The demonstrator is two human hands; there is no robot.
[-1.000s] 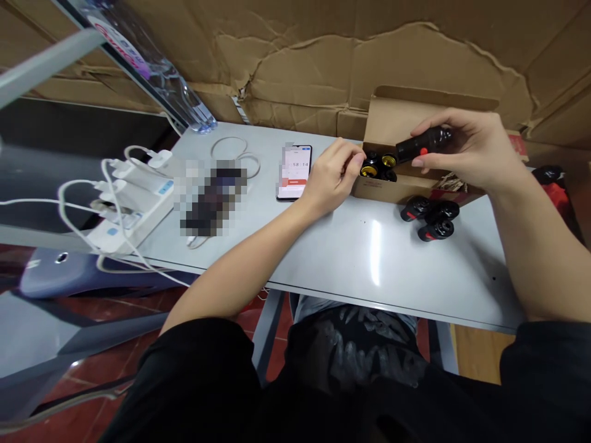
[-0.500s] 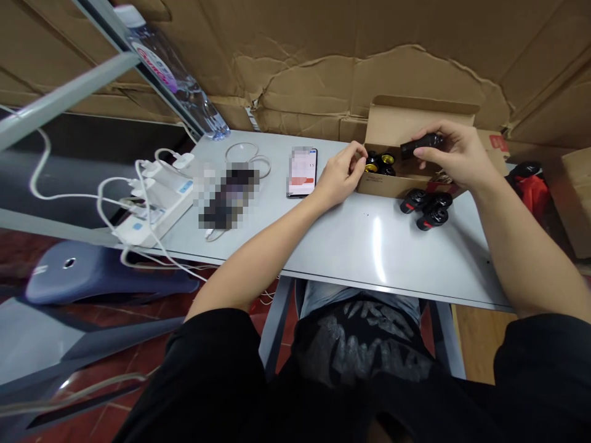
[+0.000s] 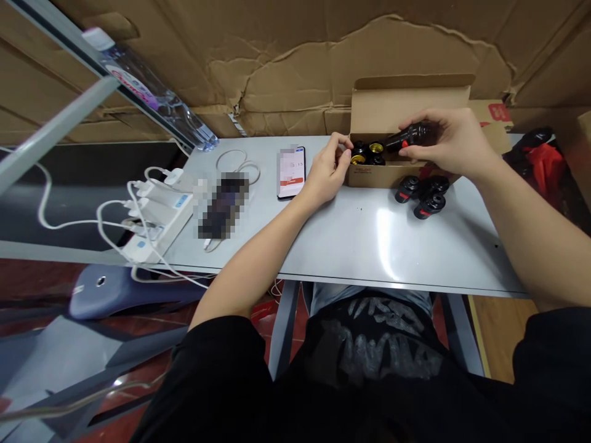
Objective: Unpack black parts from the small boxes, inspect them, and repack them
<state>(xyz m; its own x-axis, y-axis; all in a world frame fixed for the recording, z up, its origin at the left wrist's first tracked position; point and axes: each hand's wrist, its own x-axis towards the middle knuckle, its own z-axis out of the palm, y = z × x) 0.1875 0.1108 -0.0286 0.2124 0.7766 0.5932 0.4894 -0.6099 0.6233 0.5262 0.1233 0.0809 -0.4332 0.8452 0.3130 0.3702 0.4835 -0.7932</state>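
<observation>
My right hand [image 3: 443, 140] is closed on a black cylindrical part [image 3: 408, 136] with a red mark. It holds the part tilted above the right half of an open cardboard box [image 3: 383, 178]. Inside the box's left side stand several similar black parts [image 3: 377, 147], some with gold-coloured rings on top. At the box's left edge my left hand [image 3: 331, 165] has its fingers curled against the corner, gripping it. In front of the box, three more black parts with red marks [image 3: 430, 205] stand close together on the white table [image 3: 341, 240].
A phone [image 3: 292, 173] with a lit screen lies left of my left hand. Further left are a blurred-out dark object [image 3: 225, 206], a cable and a power strip [image 3: 159, 231]. A water bottle [image 3: 152, 92] leans by the metal frame. Black and red bags [image 3: 545, 166] sit at the right.
The view has shifted a little. The black part in my right hand has turned so its red mark shows. My left hand stays at the box's left corner.
</observation>
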